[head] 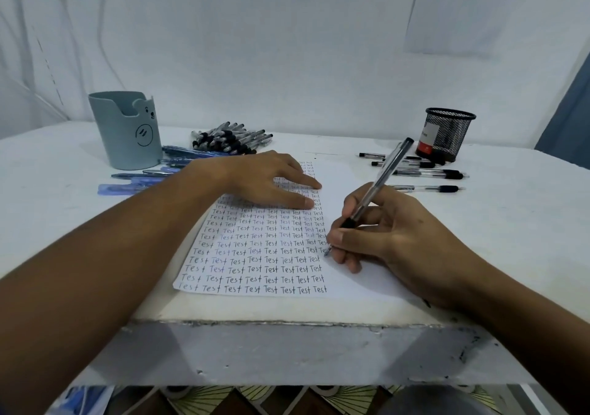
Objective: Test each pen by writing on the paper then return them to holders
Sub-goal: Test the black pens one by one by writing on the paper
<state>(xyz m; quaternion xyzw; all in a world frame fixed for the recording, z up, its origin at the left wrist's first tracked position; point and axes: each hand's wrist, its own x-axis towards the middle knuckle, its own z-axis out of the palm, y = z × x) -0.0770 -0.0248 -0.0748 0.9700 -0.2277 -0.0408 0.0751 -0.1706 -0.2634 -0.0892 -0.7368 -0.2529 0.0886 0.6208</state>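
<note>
White table (510,223) bears paper (357,283), two holders, scattered pens.

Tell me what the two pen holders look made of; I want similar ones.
The black holder looks like metal wire mesh: you can see through its grid wall. The grey bear holder looks like matte moulded plastic, opaque and smooth, though silicone is possible.
</note>
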